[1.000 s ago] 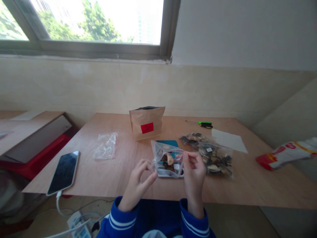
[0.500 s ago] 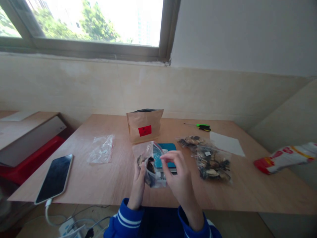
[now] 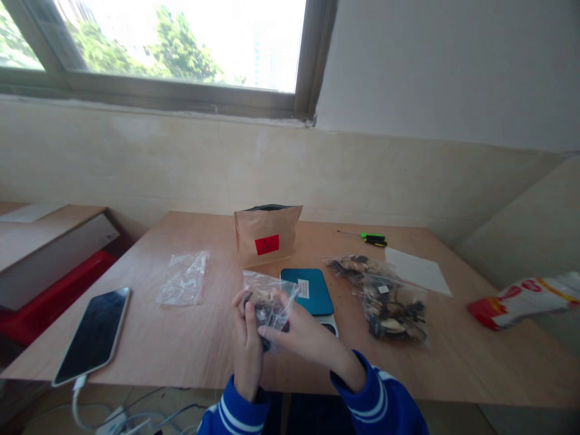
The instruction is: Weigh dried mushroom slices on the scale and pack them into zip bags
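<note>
Phone (image 3: 93,335) with white cable (image 3: 75,400); screwdriver (image 3: 372,236) near paper sheet (image 3: 419,270); bottle (image 3: 521,299) at right

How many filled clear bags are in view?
3: a held bag between the left hand and right hand; a front bag on the right of the table; a rear bag partly behind it. Others could be hidden.

On or over your table (image 3: 185,344): three filled clear zip bags (image 3: 395,308), one of them in your grasp; one flat clear zip bag (image 3: 185,281); one kraft paper pouch (image 3: 268,232); one digital scale (image 3: 312,290); one smartphone (image 3: 93,335); two screwdrivers (image 3: 372,236); one white paper sheet (image 3: 419,270); one plastic bottle (image 3: 521,300).
</note>
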`<act>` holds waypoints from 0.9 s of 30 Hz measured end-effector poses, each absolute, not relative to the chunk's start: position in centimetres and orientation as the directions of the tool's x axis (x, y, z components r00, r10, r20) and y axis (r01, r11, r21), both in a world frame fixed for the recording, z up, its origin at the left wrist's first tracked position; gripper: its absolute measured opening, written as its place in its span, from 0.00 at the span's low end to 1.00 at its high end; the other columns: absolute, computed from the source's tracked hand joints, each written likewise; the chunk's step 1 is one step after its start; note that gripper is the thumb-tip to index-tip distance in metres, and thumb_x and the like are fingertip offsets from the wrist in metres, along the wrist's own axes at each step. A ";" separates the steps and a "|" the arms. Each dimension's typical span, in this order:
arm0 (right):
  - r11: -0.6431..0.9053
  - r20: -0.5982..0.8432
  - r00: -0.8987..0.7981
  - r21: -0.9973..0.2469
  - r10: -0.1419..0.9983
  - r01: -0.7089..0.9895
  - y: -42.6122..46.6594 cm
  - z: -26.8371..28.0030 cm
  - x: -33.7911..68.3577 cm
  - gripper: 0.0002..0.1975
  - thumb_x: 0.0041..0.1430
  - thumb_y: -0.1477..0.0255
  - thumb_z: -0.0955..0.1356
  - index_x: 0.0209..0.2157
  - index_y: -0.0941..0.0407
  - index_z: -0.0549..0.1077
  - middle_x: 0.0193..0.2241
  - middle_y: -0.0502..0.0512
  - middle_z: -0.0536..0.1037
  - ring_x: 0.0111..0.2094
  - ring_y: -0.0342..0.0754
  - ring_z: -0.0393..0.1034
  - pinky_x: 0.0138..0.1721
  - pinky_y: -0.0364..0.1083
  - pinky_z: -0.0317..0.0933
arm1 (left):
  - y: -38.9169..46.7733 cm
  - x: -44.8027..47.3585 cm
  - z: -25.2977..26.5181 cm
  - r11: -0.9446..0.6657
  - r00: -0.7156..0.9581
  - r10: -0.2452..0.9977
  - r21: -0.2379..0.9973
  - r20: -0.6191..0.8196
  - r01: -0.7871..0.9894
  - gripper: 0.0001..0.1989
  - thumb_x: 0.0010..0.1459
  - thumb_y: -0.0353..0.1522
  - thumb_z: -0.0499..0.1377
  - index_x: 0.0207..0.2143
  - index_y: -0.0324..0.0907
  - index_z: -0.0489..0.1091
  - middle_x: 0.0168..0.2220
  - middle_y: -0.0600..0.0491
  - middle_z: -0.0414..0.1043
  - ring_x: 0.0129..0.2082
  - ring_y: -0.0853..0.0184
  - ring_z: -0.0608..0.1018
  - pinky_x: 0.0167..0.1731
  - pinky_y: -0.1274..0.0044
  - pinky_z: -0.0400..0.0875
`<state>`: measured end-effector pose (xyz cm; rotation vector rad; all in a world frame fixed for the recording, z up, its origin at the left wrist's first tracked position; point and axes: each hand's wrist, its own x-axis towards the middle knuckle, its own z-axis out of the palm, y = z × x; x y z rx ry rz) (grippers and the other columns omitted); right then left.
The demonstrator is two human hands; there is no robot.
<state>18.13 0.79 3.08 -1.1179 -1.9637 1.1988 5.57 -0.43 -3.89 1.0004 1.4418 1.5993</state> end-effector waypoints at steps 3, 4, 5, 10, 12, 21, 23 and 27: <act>0.245 0.026 -0.496 -0.891 0.868 0.381 0.9 2.8 18.0 0.19 0.56 0.71 0.69 0.49 0.55 0.66 0.47 0.56 0.72 0.47 0.50 0.68 0.51 0.51 0.62 | -0.2 5.4 -4.3 -0.051 -0.403 0.915 0.992 0.000 -0.116 0.25 0.60 0.51 0.51 0.51 0.43 0.66 0.47 0.47 0.72 0.50 0.60 0.74 0.51 0.68 0.67; 0.250 0.028 -0.496 -0.888 0.868 0.387 0.9 2.7 18.0 0.18 0.56 0.71 0.69 0.49 0.55 0.66 0.46 0.56 0.72 0.47 0.50 0.68 0.50 0.50 0.62 | -0.1 5.4 -4.4 -0.040 -0.394 0.919 0.989 -0.019 -0.139 0.26 0.59 0.51 0.51 0.50 0.42 0.67 0.46 0.46 0.73 0.49 0.59 0.75 0.50 0.69 0.67; 0.250 0.028 -0.499 -0.888 0.866 0.385 0.9 2.8 18.0 0.18 0.56 0.72 0.68 0.49 0.55 0.66 0.46 0.56 0.72 0.46 0.50 0.69 0.49 0.49 0.63 | 0.0 5.3 -4.6 -0.026 -0.387 0.921 0.988 -0.034 -0.150 0.26 0.59 0.52 0.52 0.48 0.42 0.68 0.45 0.46 0.73 0.48 0.59 0.75 0.49 0.68 0.68; 0.220 -0.013 -0.556 -0.910 0.831 0.351 1.0 3.0 17.7 0.20 0.57 0.74 0.66 0.52 0.55 0.64 0.47 0.57 0.74 0.46 0.50 0.71 0.48 0.48 0.63 | -0.2 5.3 -4.7 0.020 -0.386 0.921 0.998 -0.041 -0.057 0.28 0.59 0.54 0.48 0.47 0.42 0.69 0.42 0.47 0.75 0.43 0.58 0.77 0.46 0.68 0.69; 0.222 0.006 -0.592 -0.930 0.806 0.292 1.3 2.9 17.6 0.24 0.58 0.74 0.66 0.56 0.55 0.60 0.49 0.58 0.73 0.48 0.50 0.70 0.49 0.48 0.64 | -0.7 5.7 -4.5 0.022 -0.408 0.912 1.000 -0.029 -0.020 0.29 0.60 0.55 0.46 0.47 0.43 0.68 0.41 0.47 0.75 0.42 0.58 0.77 0.44 0.68 0.69; 0.183 0.033 -0.467 -0.943 0.884 0.279 1.5 2.2 16.2 0.15 0.58 0.75 0.67 0.49 0.54 0.70 0.44 0.55 0.77 0.50 0.50 0.71 0.54 0.49 0.61 | -0.9 6.0 -4.3 0.053 -0.503 0.860 0.996 -0.084 -0.076 0.31 0.56 0.58 0.47 0.44 0.42 0.66 0.39 0.48 0.73 0.40 0.59 0.77 0.42 0.68 0.70; 0.177 0.033 -0.390 -0.923 0.920 0.341 1.2 2.2 15.9 0.12 0.59 0.76 0.65 0.46 0.55 0.71 0.41 0.55 0.78 0.45 0.50 0.73 0.49 0.48 0.64 | -0.8 5.8 -4.1 0.046 -0.529 0.844 0.994 -0.091 -0.098 0.30 0.56 0.57 0.48 0.43 0.42 0.67 0.38 0.48 0.73 0.40 0.59 0.77 0.42 0.69 0.70; 0.188 0.072 -0.304 -0.908 0.950 0.375 0.8 2.5 16.0 0.09 0.62 0.73 0.65 0.43 0.54 0.71 0.38 0.53 0.79 0.39 0.48 0.75 0.42 0.45 0.65 | -0.6 5.7 -3.6 0.047 -0.546 0.823 0.977 -0.156 -0.210 0.28 0.56 0.55 0.51 0.42 0.41 0.69 0.37 0.49 0.74 0.39 0.60 0.77 0.39 0.70 0.71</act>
